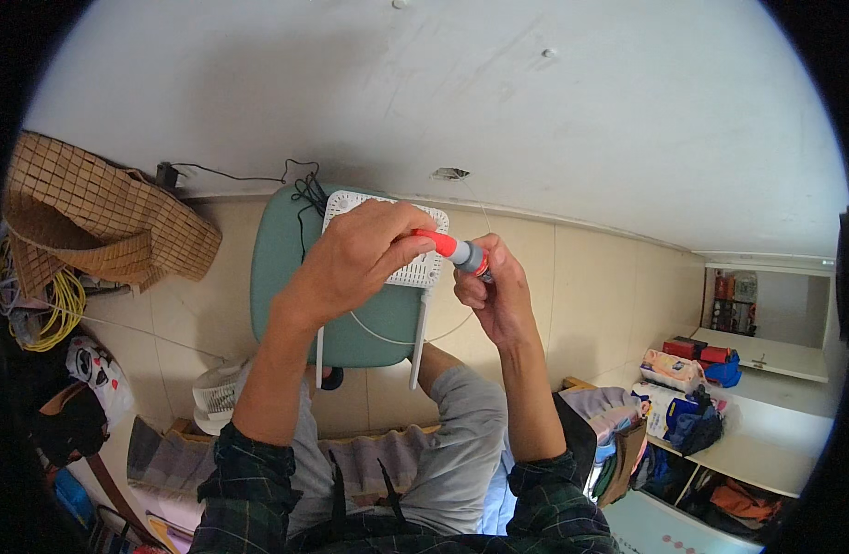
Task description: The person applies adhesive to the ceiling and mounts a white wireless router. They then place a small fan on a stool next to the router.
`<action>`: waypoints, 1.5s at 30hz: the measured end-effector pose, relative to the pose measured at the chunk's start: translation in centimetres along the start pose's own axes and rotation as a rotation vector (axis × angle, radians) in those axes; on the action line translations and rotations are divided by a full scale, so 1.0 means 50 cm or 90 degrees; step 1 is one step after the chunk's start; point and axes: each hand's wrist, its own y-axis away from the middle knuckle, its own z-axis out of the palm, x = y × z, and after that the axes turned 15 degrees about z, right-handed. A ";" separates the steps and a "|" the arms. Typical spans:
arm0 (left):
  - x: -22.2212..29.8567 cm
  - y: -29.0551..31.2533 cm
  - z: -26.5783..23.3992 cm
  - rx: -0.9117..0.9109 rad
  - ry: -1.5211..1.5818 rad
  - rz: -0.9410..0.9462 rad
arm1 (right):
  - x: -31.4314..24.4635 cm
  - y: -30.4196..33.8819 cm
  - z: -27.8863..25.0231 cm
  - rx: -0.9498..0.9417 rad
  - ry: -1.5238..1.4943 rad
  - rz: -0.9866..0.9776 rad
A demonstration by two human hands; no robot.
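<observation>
A short red and grey cylindrical tool, its exact kind unclear, is held between my two hands above the chair. My left hand pinches its red end between thumb and fingers. Around the dark grey end with a red band, my right hand is closed. Below them a white router with a slotted casing and two white antennas lies on a green chair seat. My left hand hides part of the router. A thin white cable curves beneath my hands.
A black power adapter is plugged in at the wall, its cord running to the chair. A ragged hole opens in the white wall. Checked brown fabric and yellow cable sit at left. A cluttered white shelf stands right.
</observation>
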 end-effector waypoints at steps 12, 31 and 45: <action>-0.006 0.005 0.006 0.017 -0.030 0.037 | 0.003 -0.003 0.010 0.037 -0.026 0.007; -0.002 0.005 -0.005 0.053 0.000 -0.011 | 0.002 -0.021 0.024 0.035 -0.043 0.000; 0.001 0.009 -0.036 0.236 -0.088 -0.129 | 0.014 -0.046 0.016 -0.109 -0.316 -0.005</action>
